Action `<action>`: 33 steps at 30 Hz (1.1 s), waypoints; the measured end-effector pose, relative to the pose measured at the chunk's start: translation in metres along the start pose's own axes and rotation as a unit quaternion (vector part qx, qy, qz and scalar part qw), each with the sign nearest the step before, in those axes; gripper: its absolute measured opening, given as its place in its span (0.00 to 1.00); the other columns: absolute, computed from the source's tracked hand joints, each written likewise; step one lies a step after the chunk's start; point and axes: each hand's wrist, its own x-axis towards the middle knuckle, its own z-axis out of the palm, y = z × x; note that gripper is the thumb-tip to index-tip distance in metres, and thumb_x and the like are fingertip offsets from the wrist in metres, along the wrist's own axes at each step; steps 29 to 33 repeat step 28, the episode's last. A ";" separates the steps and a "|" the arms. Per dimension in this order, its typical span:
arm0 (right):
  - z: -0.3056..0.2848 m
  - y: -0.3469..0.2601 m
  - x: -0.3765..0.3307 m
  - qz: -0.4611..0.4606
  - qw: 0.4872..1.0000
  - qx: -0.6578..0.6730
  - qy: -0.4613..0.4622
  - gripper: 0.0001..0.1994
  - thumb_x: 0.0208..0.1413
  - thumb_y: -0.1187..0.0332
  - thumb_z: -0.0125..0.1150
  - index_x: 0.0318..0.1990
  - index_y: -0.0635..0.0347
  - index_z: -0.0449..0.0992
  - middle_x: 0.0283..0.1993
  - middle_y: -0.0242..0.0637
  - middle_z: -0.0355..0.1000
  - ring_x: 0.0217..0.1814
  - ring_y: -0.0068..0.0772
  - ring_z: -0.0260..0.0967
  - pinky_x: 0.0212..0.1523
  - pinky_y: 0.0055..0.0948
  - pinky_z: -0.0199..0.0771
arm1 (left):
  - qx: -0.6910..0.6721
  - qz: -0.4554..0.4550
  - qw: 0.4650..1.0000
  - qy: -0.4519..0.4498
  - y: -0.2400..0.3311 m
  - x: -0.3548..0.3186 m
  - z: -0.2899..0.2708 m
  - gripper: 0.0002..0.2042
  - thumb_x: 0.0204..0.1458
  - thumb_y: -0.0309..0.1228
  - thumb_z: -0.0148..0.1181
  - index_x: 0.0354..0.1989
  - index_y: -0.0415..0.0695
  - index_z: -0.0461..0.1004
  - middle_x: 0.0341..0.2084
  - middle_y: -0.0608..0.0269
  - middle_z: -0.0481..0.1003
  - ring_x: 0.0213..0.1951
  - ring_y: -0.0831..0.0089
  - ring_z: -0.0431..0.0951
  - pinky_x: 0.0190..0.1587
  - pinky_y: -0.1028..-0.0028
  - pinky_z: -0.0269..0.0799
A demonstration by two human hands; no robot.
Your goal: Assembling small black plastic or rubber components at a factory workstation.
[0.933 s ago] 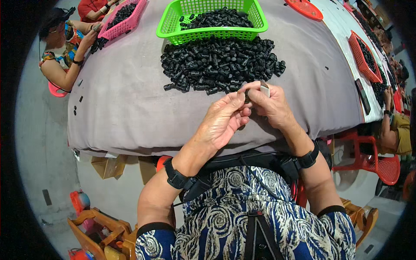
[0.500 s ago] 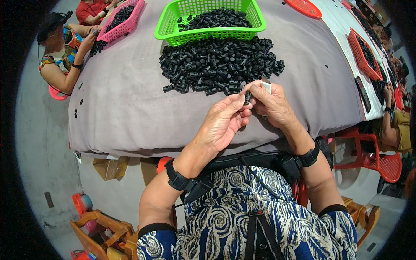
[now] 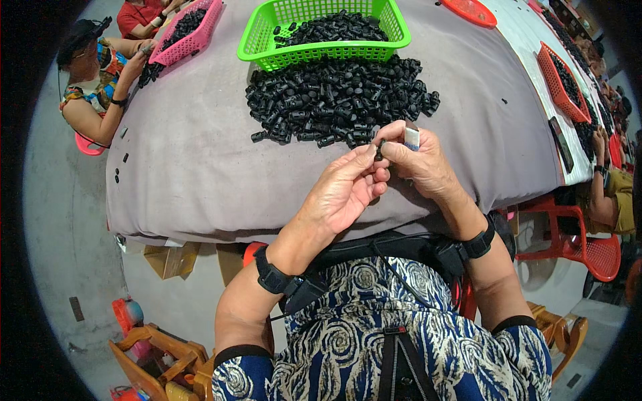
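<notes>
Just in front of the heap, my left hand pinches a small black plastic part between thumb and fingertips. My right hand meets it there, its thumb pressed against the same part. A small flat tool, whitish with a dark end, sticks up from my right hand between thumb and forefinger; its other end is hidden in the fingers. Beyond my hands spreads a heap of similar black plastic parts. A bright green basket stands behind the heap, with more of them inside.
Grey cloth covers the table. On the left a person works beside a pink basket. To the right are a red basket, a dark flat object and a red plastic chair. Wooden furniture stands low left.
My right thumb has shifted onto the small black part, which now shows less between my fingers. The flat tool has tilted slightly. My left hand has hardly moved.
</notes>
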 end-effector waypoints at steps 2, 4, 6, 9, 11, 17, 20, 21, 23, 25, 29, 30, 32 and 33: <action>-0.002 0.000 0.000 0.003 1.000 0.016 -0.005 0.06 0.56 0.67 0.54 0.33 0.59 0.73 0.26 0.26 0.71 0.23 0.11 0.62 0.21 0.11 0.57 | 0.000 -0.004 1.000 -0.003 0.000 0.001 -0.001 0.08 0.54 0.34 0.54 0.38 0.45 0.70 0.30 0.66 0.72 0.31 0.78 0.71 0.32 0.80 0.69; -0.006 0.004 0.002 0.003 1.000 -0.017 0.002 0.06 0.56 0.67 0.54 0.32 0.59 0.73 0.26 0.26 0.70 0.24 0.11 0.62 0.20 0.12 0.57 | 0.000 -0.008 1.000 -0.005 0.000 0.001 -0.001 0.08 0.54 0.34 0.54 0.38 0.45 0.70 0.30 0.66 0.72 0.31 0.78 0.71 0.32 0.80 0.69; -0.009 0.012 0.004 -0.003 1.000 -0.010 0.008 0.06 0.56 0.67 0.54 0.32 0.59 0.73 0.26 0.26 0.70 0.24 0.10 0.61 0.21 0.12 0.57 | 0.017 -0.008 1.000 0.001 0.000 0.000 0.000 0.08 0.54 0.34 0.54 0.38 0.45 0.70 0.30 0.66 0.72 0.31 0.78 0.71 0.32 0.80 0.69; -0.010 0.012 0.004 -0.017 1.000 -0.010 0.022 0.06 0.56 0.67 0.54 0.31 0.60 0.73 0.25 0.25 0.69 0.24 0.10 0.61 0.21 0.12 0.57 | 0.077 0.002 0.997 0.029 0.001 -0.003 0.004 0.09 0.54 0.34 0.54 0.39 0.43 0.70 0.30 0.64 0.73 0.30 0.79 0.72 0.31 0.80 0.69; -0.009 0.010 0.003 -0.026 0.999 -0.018 0.032 0.06 0.56 0.67 0.54 0.30 0.59 0.73 0.24 0.24 0.68 0.24 0.10 0.60 0.22 0.13 0.57 | 0.113 0.031 0.992 0.054 0.003 -0.005 0.009 0.09 0.54 0.33 0.53 0.38 0.42 0.70 0.30 0.63 0.74 0.30 0.78 0.73 0.30 0.80 0.71; -0.006 0.006 0.002 -0.049 0.995 -0.075 0.045 0.09 0.56 0.67 0.54 0.26 0.59 0.72 0.23 0.23 0.66 0.23 0.10 0.58 0.22 0.14 0.57 | 0.253 0.101 0.957 0.096 0.001 -0.007 0.021 0.09 0.54 0.30 0.54 0.39 0.39 0.71 0.29 0.61 0.75 0.28 0.80 0.73 0.27 0.83 0.70; -0.010 0.009 0.003 -0.033 0.995 -0.080 0.045 0.09 0.55 0.66 0.55 0.26 0.58 0.71 0.22 0.22 0.66 0.23 0.10 0.57 0.22 0.14 0.57 | 0.225 0.093 0.965 0.101 0.001 -0.007 0.019 0.09 0.53 0.30 0.55 0.39 0.38 0.71 0.28 0.62 0.74 0.27 0.81 0.73 0.26 0.84 0.69; -0.011 0.009 0.003 -0.009 0.997 -0.048 0.051 0.08 0.55 0.66 0.55 0.27 0.58 0.72 0.22 0.22 0.65 0.22 0.10 0.57 0.21 0.14 0.57 | 0.199 0.085 0.972 0.096 0.001 -0.007 0.018 0.09 0.54 0.30 0.54 0.39 0.38 0.71 0.29 0.62 0.74 0.28 0.80 0.73 0.27 0.84 0.69; -0.012 0.009 0.003 0.016 0.998 -0.016 0.055 0.08 0.55 0.65 0.55 0.28 0.58 0.72 0.21 0.22 0.64 0.21 0.10 0.56 0.20 0.13 0.56 | 0.167 0.074 0.979 0.089 0.002 -0.007 0.016 0.09 0.54 0.31 0.54 0.39 0.38 0.71 0.29 0.61 0.74 0.28 0.79 0.73 0.28 0.82 0.69; -0.010 0.008 0.003 0.002 0.999 0.017 0.037 0.08 0.55 0.64 0.56 0.31 0.59 0.73 0.22 0.23 0.65 0.20 0.12 0.57 0.20 0.14 0.57 | 0.134 0.063 0.986 0.081 0.003 -0.007 0.013 0.09 0.54 0.31 0.53 0.39 0.39 0.71 0.30 0.60 0.74 0.29 0.79 0.73 0.29 0.81 0.70; -0.004 0.001 0.001 -0.057 0.994 -0.096 0.015 0.09 0.53 0.65 0.58 0.36 0.61 0.74 0.26 0.27 0.69 0.26 0.15 0.64 0.29 0.13 0.64 | 0.088 0.049 0.994 0.041 0.004 -0.004 0.006 0.10 0.55 0.32 0.53 0.40 0.39 0.70 0.30 0.60 0.74 0.30 0.77 0.73 0.30 0.80 0.70; -0.004 0.001 0.001 -0.057 0.994 -0.096 0.015 0.09 0.53 0.65 0.58 0.36 0.61 0.74 0.26 0.27 0.69 0.26 0.15 0.64 0.29 0.13 0.64 | 0.088 0.049 0.994 0.041 0.004 -0.004 0.006 0.10 0.55 0.32 0.53 0.40 0.39 0.70 0.30 0.60 0.74 0.30 0.77 0.73 0.30 0.80 0.70; -0.004 0.001 0.001 -0.057 0.994 -0.096 0.015 0.09 0.53 0.65 0.58 0.36 0.61 0.74 0.26 0.27 0.69 0.26 0.15 0.64 0.29 0.13 0.64 | 0.088 0.049 0.994 0.041 0.004 -0.004 0.006 0.10 0.55 0.32 0.53 0.40 0.39 0.70 0.30 0.60 0.74 0.30 0.77 0.73 0.30 0.80 0.70; -0.004 0.001 0.001 -0.057 0.994 -0.096 0.015 0.09 0.53 0.65 0.58 0.36 0.61 0.74 0.26 0.27 0.69 0.26 0.15 0.64 0.29 0.13 0.64 | 0.088 0.049 0.994 0.041 0.004 -0.004 0.006 0.10 0.55 0.32 0.53 0.40 0.39 0.70 0.30 0.60 0.74 0.30 0.77 0.73 0.30 0.80 0.70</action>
